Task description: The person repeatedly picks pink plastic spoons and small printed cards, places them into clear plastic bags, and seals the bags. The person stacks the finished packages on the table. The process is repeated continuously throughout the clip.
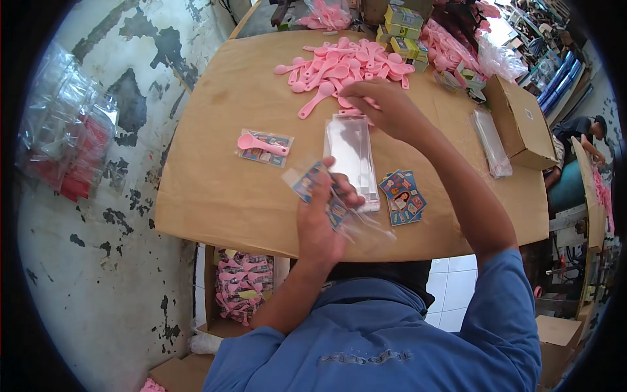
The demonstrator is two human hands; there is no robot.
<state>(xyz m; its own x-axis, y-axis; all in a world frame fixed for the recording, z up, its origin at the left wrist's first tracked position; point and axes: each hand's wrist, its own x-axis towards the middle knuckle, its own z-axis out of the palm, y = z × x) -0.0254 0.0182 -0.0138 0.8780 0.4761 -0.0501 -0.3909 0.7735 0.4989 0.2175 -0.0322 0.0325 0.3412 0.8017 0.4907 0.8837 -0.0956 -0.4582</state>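
Note:
My left hand (319, 222) is closed on a clear plastic bag (369, 228) with a blue printed card (305, 184) at it; motion blurs the bag, and whether the card is wholly inside I cannot tell. My right hand (385, 111) hangs over the near edge of a heap of pink spoons (353, 62), fingers bent and apart, no spoon visibly held. Between the hands lies a stack of clear bags (351, 153). Right of it rest several loose printed cards (403, 197). At left, a pink spoon (263, 144) lies on a bagged card (274, 157).
The brown-covered table (215, 196) borders a peeling wall at left. A cardboard box (520, 121) and a bundle of clear bags (491, 144) stand at right. Small yellow-green boxes (401, 32) sit at the back. Below, a carton holds packed pink spoons (243, 284). Another person (581, 134) works far right.

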